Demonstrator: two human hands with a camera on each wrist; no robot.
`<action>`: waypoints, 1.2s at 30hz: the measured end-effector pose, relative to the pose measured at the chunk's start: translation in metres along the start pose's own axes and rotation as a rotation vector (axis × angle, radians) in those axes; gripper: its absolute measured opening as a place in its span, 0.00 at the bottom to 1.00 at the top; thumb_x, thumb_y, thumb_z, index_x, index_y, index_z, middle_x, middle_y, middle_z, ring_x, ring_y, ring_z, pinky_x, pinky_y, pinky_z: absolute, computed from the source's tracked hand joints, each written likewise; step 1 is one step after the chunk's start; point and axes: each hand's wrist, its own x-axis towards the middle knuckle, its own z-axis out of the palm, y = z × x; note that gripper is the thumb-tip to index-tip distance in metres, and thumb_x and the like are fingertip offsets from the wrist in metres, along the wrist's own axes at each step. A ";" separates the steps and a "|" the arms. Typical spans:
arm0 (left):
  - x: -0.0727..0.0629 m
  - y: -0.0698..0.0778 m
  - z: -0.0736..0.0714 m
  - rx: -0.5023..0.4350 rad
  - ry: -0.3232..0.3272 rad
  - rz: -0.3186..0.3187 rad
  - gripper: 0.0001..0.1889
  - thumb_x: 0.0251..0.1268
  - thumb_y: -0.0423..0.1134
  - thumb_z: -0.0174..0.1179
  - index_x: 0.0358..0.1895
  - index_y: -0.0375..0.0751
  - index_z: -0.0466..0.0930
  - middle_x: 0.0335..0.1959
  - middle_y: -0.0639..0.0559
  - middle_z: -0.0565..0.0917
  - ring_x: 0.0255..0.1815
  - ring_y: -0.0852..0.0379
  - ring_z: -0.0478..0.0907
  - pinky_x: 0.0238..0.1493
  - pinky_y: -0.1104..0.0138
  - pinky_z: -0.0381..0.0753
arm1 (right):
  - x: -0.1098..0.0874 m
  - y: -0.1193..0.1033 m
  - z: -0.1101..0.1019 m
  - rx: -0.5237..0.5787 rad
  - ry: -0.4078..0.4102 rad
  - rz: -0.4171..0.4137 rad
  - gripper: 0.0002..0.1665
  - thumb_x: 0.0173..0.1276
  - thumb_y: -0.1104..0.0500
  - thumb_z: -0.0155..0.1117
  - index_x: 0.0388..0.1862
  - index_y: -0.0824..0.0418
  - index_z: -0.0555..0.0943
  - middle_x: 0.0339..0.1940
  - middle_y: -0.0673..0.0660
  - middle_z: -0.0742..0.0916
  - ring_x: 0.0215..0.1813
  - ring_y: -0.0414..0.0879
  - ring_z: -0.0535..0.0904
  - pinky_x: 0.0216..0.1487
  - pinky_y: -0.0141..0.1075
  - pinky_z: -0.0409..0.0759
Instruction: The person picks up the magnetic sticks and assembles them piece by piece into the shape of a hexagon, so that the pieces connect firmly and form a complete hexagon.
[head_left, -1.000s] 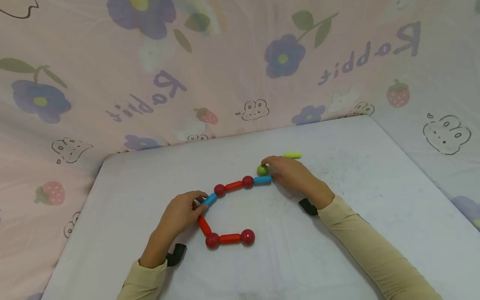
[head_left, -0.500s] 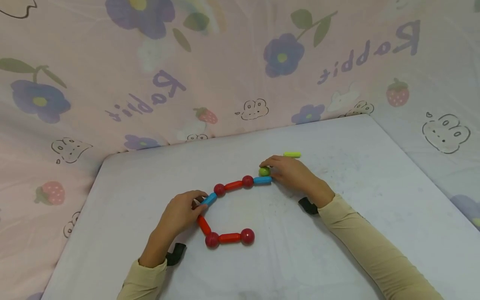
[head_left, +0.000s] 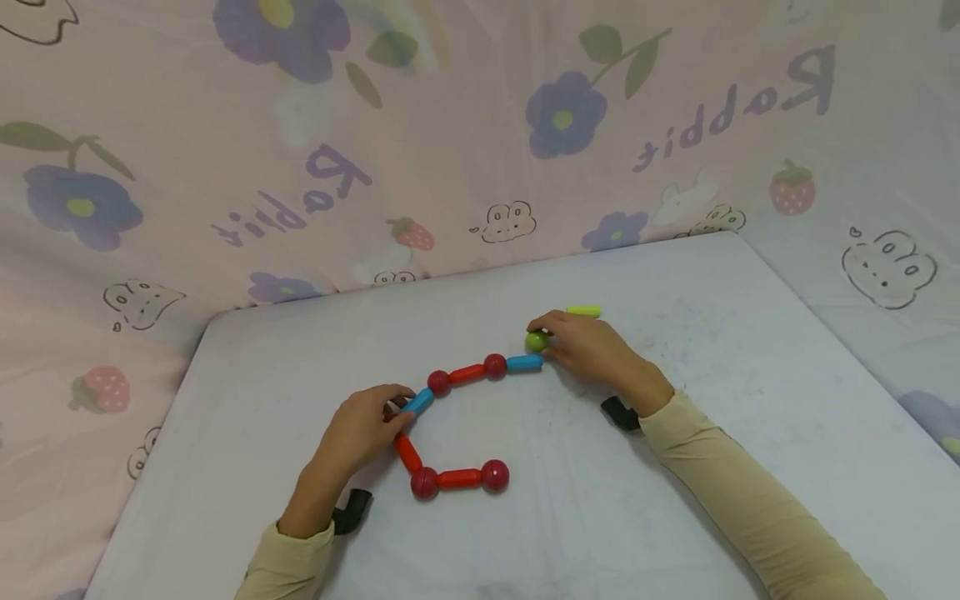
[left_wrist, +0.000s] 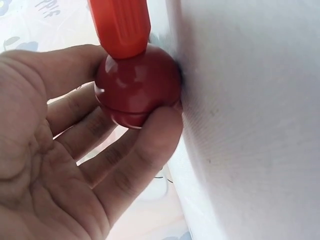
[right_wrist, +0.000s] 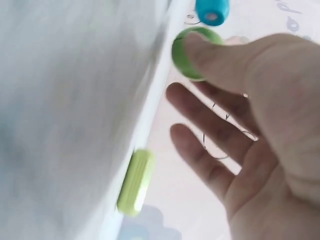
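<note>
A curved chain of magnetic rods and balls lies on the white table. In the left wrist view my left hand point(left_wrist: 55, 135) grips a dark red ball point(left_wrist: 137, 85) between thumb and fingers, with a red rod point(left_wrist: 122, 25) joined to it. That ball is mostly hidden by the hand in the head view, beside a blue rod point(head_left: 420, 401). My right hand point(head_left: 588, 346) pinches a green ball point(head_left: 536, 341), just behind the free end of another blue rod point(head_left: 524, 362). The right wrist view shows the green ball point(right_wrist: 187, 52) apart from the blue rod point(right_wrist: 213, 11).
A yellow-green rod point(head_left: 583, 311) lies loose behind my right hand. The chain's near end is a red ball point(head_left: 495, 476) on a red rod point(head_left: 460, 478). A patterned cloth point(head_left: 450, 150) hangs behind the table point(head_left: 600, 517).
My right hand has shifted the green ball a little to the right, past the end of the blue rod. My left hand and the chain have stayed in place.
</note>
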 end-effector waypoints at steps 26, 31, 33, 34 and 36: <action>-0.002 0.000 -0.002 -0.017 0.007 0.008 0.14 0.63 0.38 0.67 0.51 0.40 0.85 0.38 0.50 0.87 0.33 0.58 0.78 0.35 0.67 0.79 | -0.039 0.010 -0.005 0.005 0.010 0.026 0.27 0.66 0.56 0.70 0.63 0.60 0.75 0.54 0.56 0.86 0.53 0.48 0.84 0.53 0.47 0.82; -0.002 0.000 -0.001 -0.017 0.011 0.009 0.14 0.63 0.38 0.67 0.50 0.40 0.86 0.37 0.51 0.87 0.34 0.58 0.78 0.35 0.66 0.80 | -0.038 0.009 -0.004 0.005 0.020 0.007 0.25 0.65 0.55 0.71 0.59 0.58 0.78 0.49 0.53 0.87 0.50 0.47 0.85 0.51 0.46 0.82; -0.001 0.001 -0.001 -0.018 0.013 0.010 0.14 0.63 0.38 0.67 0.50 0.40 0.86 0.37 0.51 0.87 0.34 0.58 0.78 0.35 0.66 0.80 | -0.038 0.009 -0.004 0.007 0.016 -0.002 0.25 0.65 0.54 0.71 0.59 0.58 0.78 0.49 0.53 0.87 0.50 0.47 0.85 0.51 0.46 0.83; -0.001 0.001 -0.002 -0.019 0.014 0.011 0.14 0.63 0.38 0.67 0.50 0.40 0.86 0.37 0.51 0.87 0.34 0.58 0.78 0.36 0.66 0.80 | -0.038 0.008 -0.005 0.009 0.012 -0.007 0.25 0.65 0.54 0.72 0.59 0.58 0.78 0.48 0.53 0.87 0.50 0.47 0.85 0.51 0.45 0.83; -0.001 0.001 -0.001 -0.021 0.016 0.011 0.14 0.63 0.39 0.67 0.50 0.41 0.86 0.37 0.51 0.87 0.34 0.58 0.78 0.36 0.66 0.80 | -0.037 0.007 -0.005 0.020 0.004 -0.014 0.25 0.65 0.54 0.71 0.59 0.59 0.78 0.48 0.53 0.88 0.49 0.46 0.85 0.51 0.45 0.83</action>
